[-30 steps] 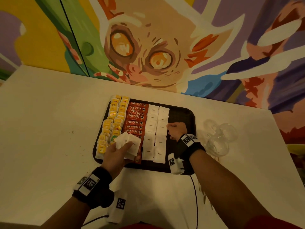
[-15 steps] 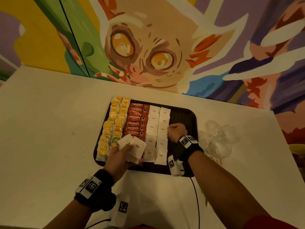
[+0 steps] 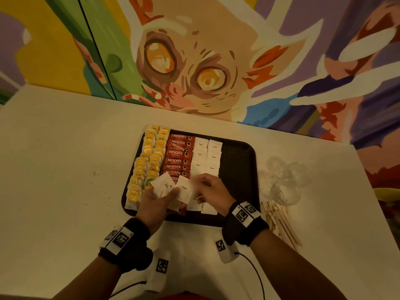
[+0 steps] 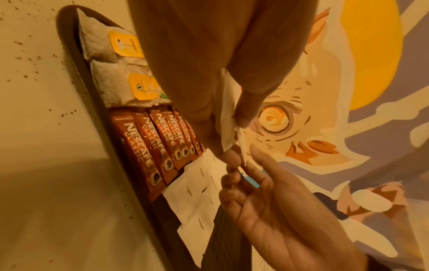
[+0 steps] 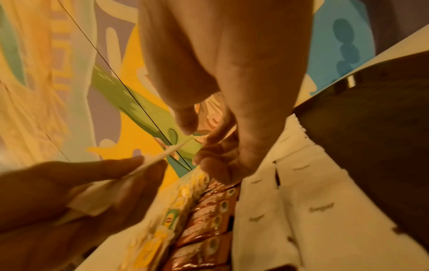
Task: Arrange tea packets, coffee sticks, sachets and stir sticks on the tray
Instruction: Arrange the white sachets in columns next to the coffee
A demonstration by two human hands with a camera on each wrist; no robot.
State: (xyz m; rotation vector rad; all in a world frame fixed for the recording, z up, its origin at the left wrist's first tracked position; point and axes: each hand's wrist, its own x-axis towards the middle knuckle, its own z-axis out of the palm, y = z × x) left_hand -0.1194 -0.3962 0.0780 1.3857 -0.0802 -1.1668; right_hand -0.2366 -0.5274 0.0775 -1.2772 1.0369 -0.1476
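A dark rectangular plastic tray (image 3: 238,161) lies on a pale tabletop (image 3: 65,169), seen from above. With the tray as a clock face, two columns of yellow-tagged paper tea packets (image 3: 149,161) fill the 9 o'clock side. Just beside them toward the centre runs a column of red Nescafe Classic coffee sticks (image 3: 178,154), then two columns of white paper sugar sachets (image 3: 206,156) at about the middle. The 3 o'clock side of the tray is bare.

Both forearms reach in from 6 o'clock and the hands meet above the tray's near edge. The left hand (image 3: 159,200) is curled, thumb on top, round a loose fan of white sugar sachets (image 3: 173,187) held clear of the tray. The right hand (image 3: 213,191) has its palm turned toward the left one, fingertips (image 4: 234,161) at the edge of the outermost held sachet; the left wrist view shows them touching it, but whether they pinch it I cannot tell.

Off the tray at 4 o'clock lies a bundle of pale wooden stir sticks (image 3: 279,221) on the tabletop. Near them at 3 o'clock is a clear crumpled plastic wrapper (image 3: 285,182).
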